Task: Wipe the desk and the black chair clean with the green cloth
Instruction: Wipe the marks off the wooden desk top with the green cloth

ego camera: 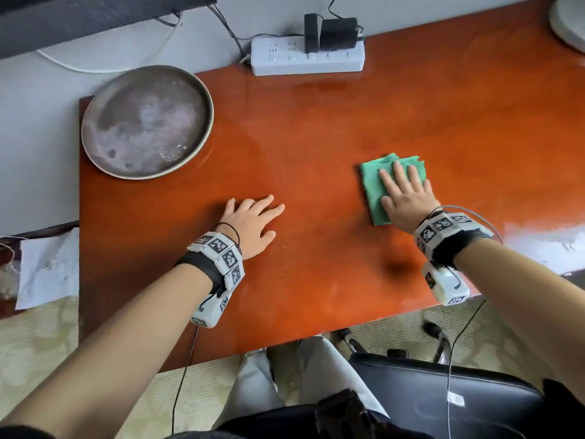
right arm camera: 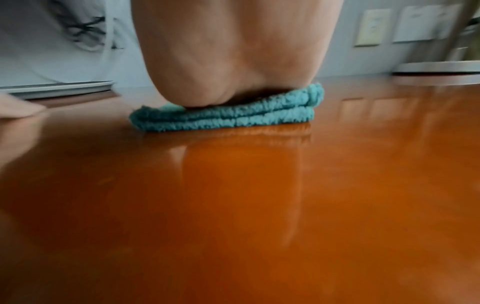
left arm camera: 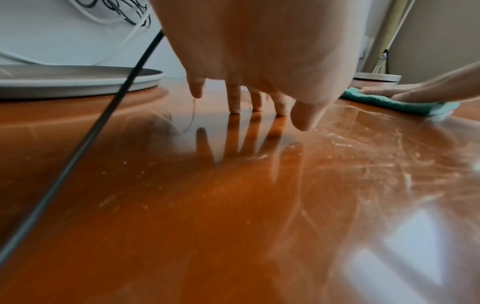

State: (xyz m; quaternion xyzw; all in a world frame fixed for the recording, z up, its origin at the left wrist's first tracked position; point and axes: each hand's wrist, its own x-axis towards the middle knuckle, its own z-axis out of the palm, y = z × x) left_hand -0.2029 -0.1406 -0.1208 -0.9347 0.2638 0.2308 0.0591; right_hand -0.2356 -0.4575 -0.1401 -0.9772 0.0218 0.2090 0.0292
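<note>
Glossy orange desk, black chair tucked at its near edge, round tray on its far-left corner, folded green cloth right of centre under flat right hand, left hand spread fingertips-down mid-desk, holding nothing

Glossy orange wood desk carries a round grey tray far left (overhanging the edge), white power strip at the back, folded green cloth right of centre.
</note>
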